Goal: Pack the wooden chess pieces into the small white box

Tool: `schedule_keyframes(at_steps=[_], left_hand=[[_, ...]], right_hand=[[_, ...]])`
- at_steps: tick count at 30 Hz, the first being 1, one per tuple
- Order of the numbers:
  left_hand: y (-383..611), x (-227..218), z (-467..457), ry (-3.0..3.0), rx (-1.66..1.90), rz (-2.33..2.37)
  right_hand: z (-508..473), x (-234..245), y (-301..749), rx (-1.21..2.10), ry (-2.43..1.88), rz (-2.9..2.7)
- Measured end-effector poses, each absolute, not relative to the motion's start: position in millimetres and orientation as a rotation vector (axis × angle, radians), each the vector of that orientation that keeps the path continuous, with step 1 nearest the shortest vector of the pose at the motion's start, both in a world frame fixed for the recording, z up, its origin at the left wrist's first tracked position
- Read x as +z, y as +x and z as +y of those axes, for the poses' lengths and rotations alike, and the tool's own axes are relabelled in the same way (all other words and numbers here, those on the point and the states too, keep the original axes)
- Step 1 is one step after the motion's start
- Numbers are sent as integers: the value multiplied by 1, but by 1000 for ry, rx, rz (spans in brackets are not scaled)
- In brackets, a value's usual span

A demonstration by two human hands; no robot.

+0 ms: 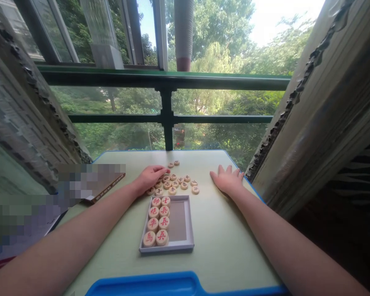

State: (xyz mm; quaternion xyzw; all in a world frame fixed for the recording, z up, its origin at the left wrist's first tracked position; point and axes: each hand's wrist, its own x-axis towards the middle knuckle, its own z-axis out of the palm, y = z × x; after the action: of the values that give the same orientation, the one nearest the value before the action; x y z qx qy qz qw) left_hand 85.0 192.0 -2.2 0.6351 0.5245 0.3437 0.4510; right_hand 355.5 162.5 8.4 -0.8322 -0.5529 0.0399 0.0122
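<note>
Several round wooden chess pieces (180, 181) lie loose on the pale green table (218, 238). My left hand (150, 177) rests on the left side of that pile, fingers curled over a piece near its tips. My right hand (226, 180) lies flat on the table to the right of the pile, fingers spread and holding nothing. A shallow white box (177, 220) sits nearer to me. Its left part holds two columns of red-marked pieces (158, 220), and its right part shows bare bottom.
A box lid with a brown edge (106, 188) lies at the table's left. A blue plastic tray rim (148, 285) sits at the near edge. A green railing (166, 80) with glass panels stands beyond the table, and curtains hang on both sides.
</note>
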Motion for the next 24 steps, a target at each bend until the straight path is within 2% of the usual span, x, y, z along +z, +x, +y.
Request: schedule_keyframes(at_steps=[10,16,24], left_hand=[[74,10,190,1486,893,1377],[64,-12,187,1526,962,1314],[83,-11,200,1608,1045,1248]], right_hand=[[161,0,349,-60,-2568,-1785],[156,-18,333,-40,-2582,-1733],[158,5,356,-42,-2500,-1754]])
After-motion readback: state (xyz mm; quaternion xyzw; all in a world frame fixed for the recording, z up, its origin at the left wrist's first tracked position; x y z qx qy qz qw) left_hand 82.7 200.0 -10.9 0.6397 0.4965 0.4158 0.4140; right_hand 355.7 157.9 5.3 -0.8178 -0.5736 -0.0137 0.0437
